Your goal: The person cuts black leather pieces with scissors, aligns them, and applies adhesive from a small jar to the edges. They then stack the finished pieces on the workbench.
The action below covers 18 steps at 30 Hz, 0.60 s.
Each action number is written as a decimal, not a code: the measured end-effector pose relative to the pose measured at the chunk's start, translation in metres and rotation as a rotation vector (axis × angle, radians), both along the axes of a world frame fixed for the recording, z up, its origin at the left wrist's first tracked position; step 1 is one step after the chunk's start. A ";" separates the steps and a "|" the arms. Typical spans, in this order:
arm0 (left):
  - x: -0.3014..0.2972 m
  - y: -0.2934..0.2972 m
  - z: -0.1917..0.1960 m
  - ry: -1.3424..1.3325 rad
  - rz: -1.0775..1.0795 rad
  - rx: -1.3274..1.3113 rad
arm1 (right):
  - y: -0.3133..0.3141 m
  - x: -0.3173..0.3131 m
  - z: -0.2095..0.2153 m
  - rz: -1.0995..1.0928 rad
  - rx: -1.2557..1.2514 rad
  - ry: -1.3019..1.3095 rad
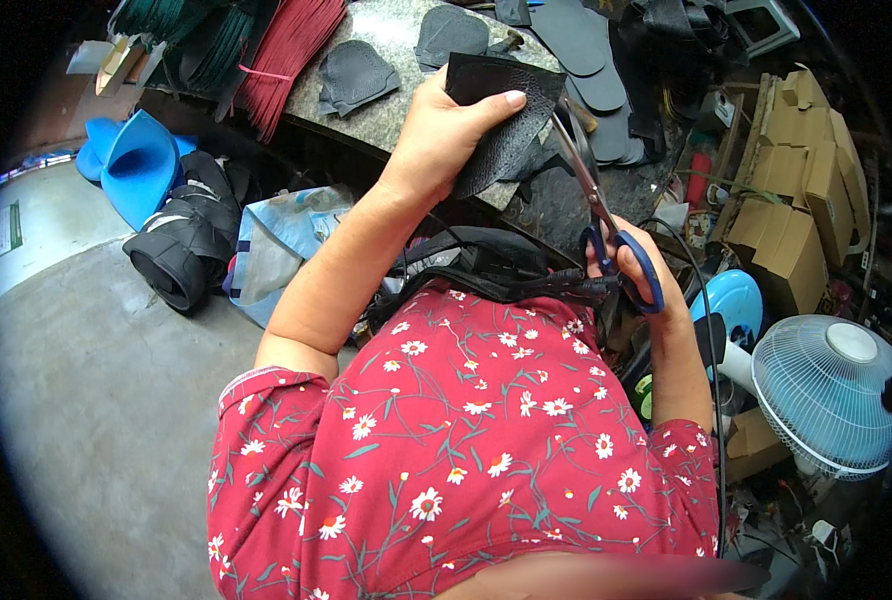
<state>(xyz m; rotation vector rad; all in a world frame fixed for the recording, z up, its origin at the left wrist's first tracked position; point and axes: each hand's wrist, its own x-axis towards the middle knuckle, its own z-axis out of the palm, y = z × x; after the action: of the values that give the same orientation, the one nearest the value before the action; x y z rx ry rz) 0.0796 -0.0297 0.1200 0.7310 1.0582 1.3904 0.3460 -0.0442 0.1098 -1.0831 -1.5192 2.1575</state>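
My left hand (449,125) is closed on a black textured piece that looks like leather (511,140), with the thumb lying on top and the fingers hidden beneath. In my right hand (638,262) is a pair of scissors (592,186) with dark blue handles, my fingers through the loops. Its blades point up and to the left and meet the right edge of the black piece. Beyond my left hand, two dark cut pieces (359,75) (453,36) lie on a speckled stone-like tabletop (316,118).
Grey insole shapes (598,90) lie at the table's right. Bundles of red strips (288,60) are at the far left. Blue curved sheets (138,165) and a black roll (178,262) sit on the left. Cardboard boxes (781,235) and a fan (824,395) stand on the right, near a black cable (714,400).
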 end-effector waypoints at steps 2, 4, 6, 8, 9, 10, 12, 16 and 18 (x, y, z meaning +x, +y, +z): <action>0.003 -0.001 0.000 0.020 -0.043 0.021 | 0.003 -0.002 0.002 0.024 0.012 -0.018; 0.007 -0.003 0.000 0.046 -0.124 0.011 | 0.005 -0.004 0.005 0.042 -0.004 0.013; 0.009 -0.004 0.002 0.010 -0.202 -0.004 | 0.003 -0.005 0.007 0.018 -0.038 0.089; 0.008 -0.005 0.004 -0.056 -0.282 -0.085 | -0.001 -0.006 0.008 -0.064 -0.121 0.161; 0.010 -0.006 0.004 -0.058 -0.271 -0.060 | -0.005 -0.007 0.009 -0.116 -0.160 0.195; 0.011 -0.006 0.004 -0.059 -0.259 -0.035 | -0.004 -0.007 0.009 -0.096 -0.129 0.177; 0.015 -0.007 0.004 -0.046 -0.221 0.007 | -0.004 -0.008 0.008 -0.023 -0.041 0.145; 0.028 -0.009 0.001 -0.032 -0.132 0.029 | -0.004 -0.012 0.006 -0.013 0.015 0.157; 0.035 -0.011 -0.001 -0.041 -0.092 0.032 | -0.007 -0.015 0.007 -0.064 -0.009 0.160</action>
<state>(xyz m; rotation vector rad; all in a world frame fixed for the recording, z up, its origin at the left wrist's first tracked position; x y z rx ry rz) 0.1148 -0.0403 0.1189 0.7623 0.9612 1.3407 0.3313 -0.0515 0.1164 -0.9245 -1.3867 2.1536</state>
